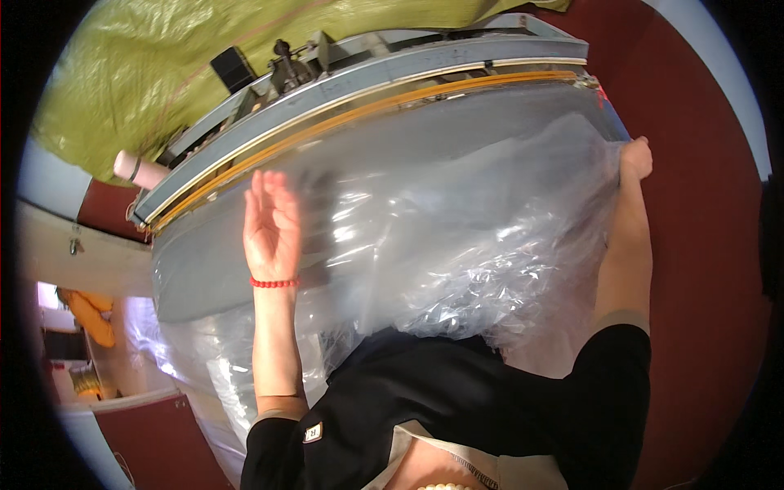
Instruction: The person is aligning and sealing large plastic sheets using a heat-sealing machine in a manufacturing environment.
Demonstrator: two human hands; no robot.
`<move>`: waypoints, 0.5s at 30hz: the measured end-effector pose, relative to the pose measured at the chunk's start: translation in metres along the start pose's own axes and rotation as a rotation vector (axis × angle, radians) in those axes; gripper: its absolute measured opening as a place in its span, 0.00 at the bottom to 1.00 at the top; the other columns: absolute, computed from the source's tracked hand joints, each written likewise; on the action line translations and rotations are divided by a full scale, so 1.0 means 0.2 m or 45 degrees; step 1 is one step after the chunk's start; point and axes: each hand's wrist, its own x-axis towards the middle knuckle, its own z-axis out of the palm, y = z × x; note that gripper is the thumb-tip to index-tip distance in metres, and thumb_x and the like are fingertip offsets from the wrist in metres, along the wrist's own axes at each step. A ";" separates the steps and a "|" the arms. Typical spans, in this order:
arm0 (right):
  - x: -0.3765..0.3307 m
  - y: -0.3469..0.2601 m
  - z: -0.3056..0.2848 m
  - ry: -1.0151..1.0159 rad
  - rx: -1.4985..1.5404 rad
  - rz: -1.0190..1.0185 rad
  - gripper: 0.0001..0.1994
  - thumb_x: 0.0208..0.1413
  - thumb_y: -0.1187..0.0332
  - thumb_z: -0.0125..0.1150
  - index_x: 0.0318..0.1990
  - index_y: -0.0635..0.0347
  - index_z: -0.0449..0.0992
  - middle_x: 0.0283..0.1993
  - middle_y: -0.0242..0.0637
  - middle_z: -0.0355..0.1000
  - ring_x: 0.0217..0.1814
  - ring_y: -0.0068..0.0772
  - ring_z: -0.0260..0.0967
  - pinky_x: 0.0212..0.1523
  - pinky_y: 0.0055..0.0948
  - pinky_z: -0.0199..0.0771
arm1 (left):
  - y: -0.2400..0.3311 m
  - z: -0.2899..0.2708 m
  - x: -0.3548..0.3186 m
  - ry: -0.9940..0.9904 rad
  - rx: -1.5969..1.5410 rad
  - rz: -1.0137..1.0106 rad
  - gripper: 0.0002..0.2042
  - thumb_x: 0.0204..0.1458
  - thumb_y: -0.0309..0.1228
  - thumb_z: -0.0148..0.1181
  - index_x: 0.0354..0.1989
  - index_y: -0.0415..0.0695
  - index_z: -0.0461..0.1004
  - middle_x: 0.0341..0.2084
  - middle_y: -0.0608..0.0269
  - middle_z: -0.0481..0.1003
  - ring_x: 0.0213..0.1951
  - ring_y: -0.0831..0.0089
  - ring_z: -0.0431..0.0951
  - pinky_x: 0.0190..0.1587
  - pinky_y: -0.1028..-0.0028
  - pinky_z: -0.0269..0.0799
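A large clear plastic sheet lies over a grey work surface, smooth at the left and heavily crumpled toward my body. My right hand is closed in a fist on its right edge, at the far right corner of the surface. My left hand is raised over the left part of the sheet, fingers stretched out, palm showing, slightly smeared by motion. Nothing is in it. A red bead bracelet circles that wrist.
Behind the sheet runs a long grey metal machine frame with an orange strip along it. A black box and a pink roll are by the frame. Beyond hangs a yellow-green tarp. A cabinet stands lower left.
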 end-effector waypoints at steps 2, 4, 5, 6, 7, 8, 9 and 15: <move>0.00 0.01 0.01 -0.009 -0.003 -0.021 0.13 0.52 0.61 0.46 0.38 0.59 0.70 0.38 0.46 0.72 0.41 0.46 0.70 0.38 0.41 0.70 | -0.07 0.02 -0.13 -0.120 0.159 -0.131 0.31 0.49 0.47 0.50 0.58 0.45 0.52 0.57 0.52 0.54 0.57 0.64 0.56 0.55 0.63 0.58; -0.02 -0.03 0.00 -0.004 0.034 -0.044 0.13 0.52 0.61 0.47 0.38 0.59 0.70 0.38 0.46 0.71 0.42 0.46 0.69 0.39 0.41 0.69 | -0.15 0.04 -0.35 -0.416 0.341 -0.393 0.35 0.46 0.50 0.53 0.60 0.46 0.49 0.59 0.52 0.49 0.60 0.62 0.51 0.57 0.62 0.54; -0.03 -0.06 0.02 -0.016 0.047 -0.066 0.13 0.52 0.61 0.47 0.38 0.59 0.70 0.38 0.46 0.71 0.42 0.46 0.69 0.39 0.41 0.69 | -0.21 0.06 -0.44 -0.546 0.471 -0.514 0.36 0.46 0.48 0.55 0.60 0.47 0.48 0.60 0.53 0.47 0.61 0.62 0.49 0.56 0.63 0.54; -0.03 -0.06 0.01 -0.024 0.040 -0.058 0.13 0.52 0.61 0.47 0.38 0.59 0.70 0.38 0.46 0.71 0.42 0.46 0.69 0.39 0.41 0.69 | -0.28 0.12 -0.51 -0.567 0.687 -0.548 0.33 0.46 0.44 0.56 0.59 0.45 0.51 0.57 0.53 0.53 0.58 0.62 0.55 0.53 0.66 0.58; -0.01 -0.03 -0.02 -0.020 0.022 -0.036 0.13 0.52 0.61 0.47 0.39 0.59 0.70 0.38 0.46 0.72 0.42 0.46 0.69 0.39 0.41 0.69 | -0.32 0.19 -0.53 -0.601 0.892 -0.593 0.30 0.47 0.40 0.58 0.58 0.44 0.54 0.54 0.53 0.60 0.54 0.63 0.62 0.49 0.70 0.63; -0.04 -0.05 -0.06 -0.019 0.036 -0.056 0.13 0.52 0.62 0.46 0.39 0.60 0.69 0.38 0.46 0.72 0.42 0.46 0.69 0.39 0.41 0.69 | -0.32 0.22 -0.53 -0.574 1.123 -0.765 0.27 0.47 0.36 0.58 0.55 0.44 0.57 0.46 0.56 0.65 0.46 0.67 0.67 0.43 0.74 0.65; -0.05 -0.04 -0.06 -0.017 0.036 -0.062 0.13 0.52 0.62 0.46 0.39 0.60 0.69 0.38 0.46 0.72 0.42 0.46 0.69 0.39 0.41 0.69 | -0.32 0.26 -0.50 -0.545 1.353 -0.939 0.24 0.47 0.31 0.58 0.53 0.43 0.61 0.39 0.59 0.71 0.39 0.71 0.73 0.37 0.79 0.68; -0.03 0.00 0.02 -0.003 -0.011 -0.064 0.13 0.53 0.60 0.46 0.38 0.60 0.70 0.37 0.46 0.72 0.41 0.46 0.69 0.39 0.41 0.69 | -0.14 0.36 -0.34 0.132 1.208 0.087 0.07 0.53 0.31 0.48 0.27 0.43 0.66 0.13 0.69 0.66 0.11 0.84 0.62 0.14 0.84 0.60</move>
